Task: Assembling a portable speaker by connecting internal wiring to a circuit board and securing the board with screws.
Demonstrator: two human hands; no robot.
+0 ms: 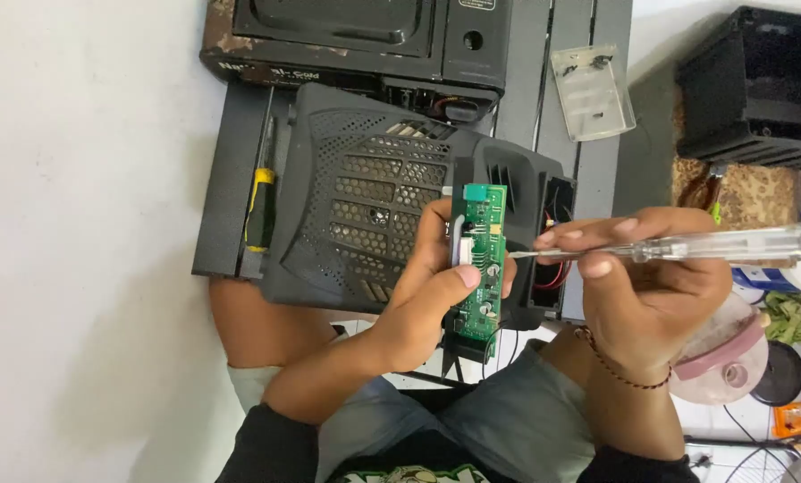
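Above lap: left hand point(436, 295) grips green rectangular circuit board point(479, 259) upright; right hand point(642, 286) closed on clear-handled screwdriver point(704, 246), tip touching board edge. Probing step, I judge; next needs steady, light tip pressure.

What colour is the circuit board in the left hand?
Green, with small silver parts; the head view shows the board clearly in the left hand.

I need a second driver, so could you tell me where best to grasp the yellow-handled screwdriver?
Grip the yellow-handled screwdriver around its yellow and black handle, coming from above. It lies flat on the dark slatted platform, its open side facing the white floor, the black mesh cover close beside it.
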